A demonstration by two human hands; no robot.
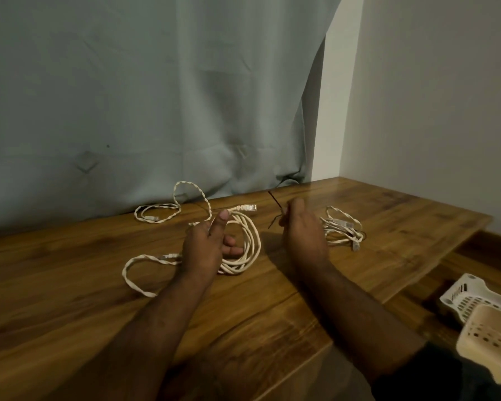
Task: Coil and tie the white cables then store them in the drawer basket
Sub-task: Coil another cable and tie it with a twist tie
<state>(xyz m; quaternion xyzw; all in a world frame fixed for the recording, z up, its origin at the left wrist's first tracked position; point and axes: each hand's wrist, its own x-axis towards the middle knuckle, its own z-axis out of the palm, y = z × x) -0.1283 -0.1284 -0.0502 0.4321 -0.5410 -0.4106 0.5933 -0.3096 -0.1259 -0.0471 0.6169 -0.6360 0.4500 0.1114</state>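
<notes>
Left hand (204,248) grips a coiled white cable (248,241), thumb raised over the top of the loops and fingers curled through the middle of the coil. Coil rests on the wooden surface (70,285), with one clear plug end (248,207) projecting to the right above the thumb. Twisted tail (136,273) of the same cable runs out from under the left hand and forms a loop toward the near left.

Right hand (301,230) is turned with its back toward the camera and pinches a thin dark twist tie (275,202) at the fingertips. Tie stands tilted, its upper end pointing up and left, its lower end splayed below the fingers.

Second twisted white cable (168,209) lies loosely looped at the far left of the surface, close to the grey-green curtain (128,96). Third cable, a bundled coil (343,231), lies on the surface just to the right of the right hand.

White perforated baskets (475,296) sit at the lower right, below the edge of the surface, one nested partly over the other. No cable is visible in them
</notes>
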